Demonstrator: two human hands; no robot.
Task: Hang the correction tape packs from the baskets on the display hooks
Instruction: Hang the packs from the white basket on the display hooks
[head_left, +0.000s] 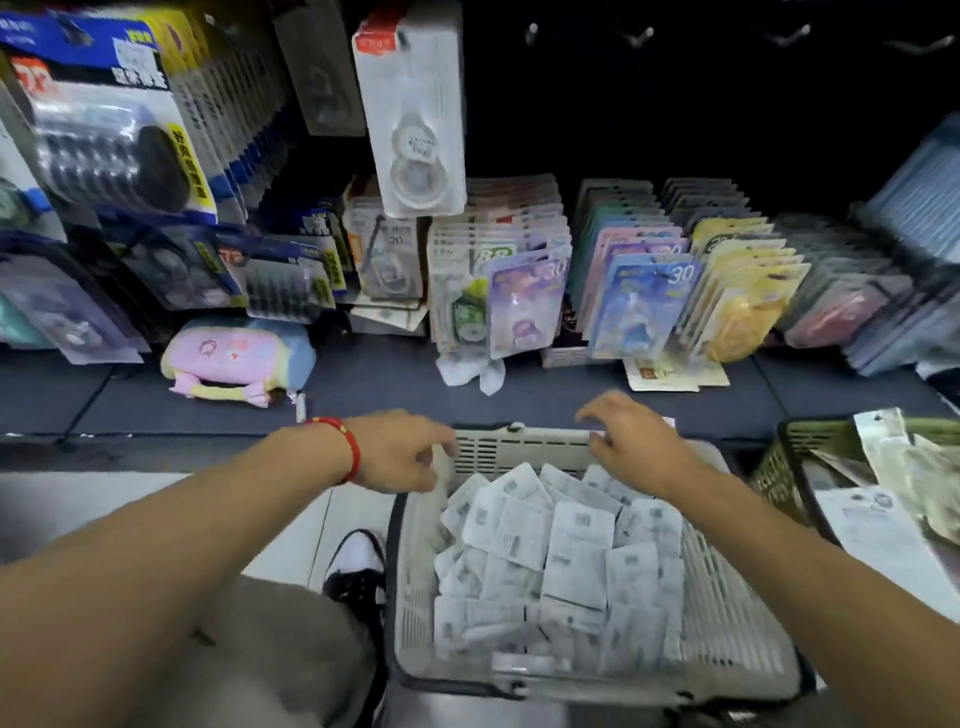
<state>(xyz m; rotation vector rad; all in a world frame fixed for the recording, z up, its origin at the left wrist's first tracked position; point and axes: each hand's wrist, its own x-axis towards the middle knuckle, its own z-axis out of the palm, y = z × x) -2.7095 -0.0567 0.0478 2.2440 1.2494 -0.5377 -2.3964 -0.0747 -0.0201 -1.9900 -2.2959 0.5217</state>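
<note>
Head view: your two hands reach over the far rim of the white plastic basket (727, 639), which sits on the floor before the dark display shelf (384, 384). Your left hand (400, 449), with a red cord bracelet (347, 447) at the wrist, hangs over the basket's far left corner, fingers loosely curled downward and grasping nothing. Your right hand (631, 444) hovers over the far right part of the rim, fingers spread and relaxed, likewise empty. The basket is filled with a loose heap of white correction tape packs (561, 561), backs upward. One white pack (413, 111) hangs on a display hook above the shelf; bare hooks (639, 37) stand to its right. Rows of coloured packs (644, 306) stand on the shelf. A green basket (779, 467) with papers sits at right.
</note>
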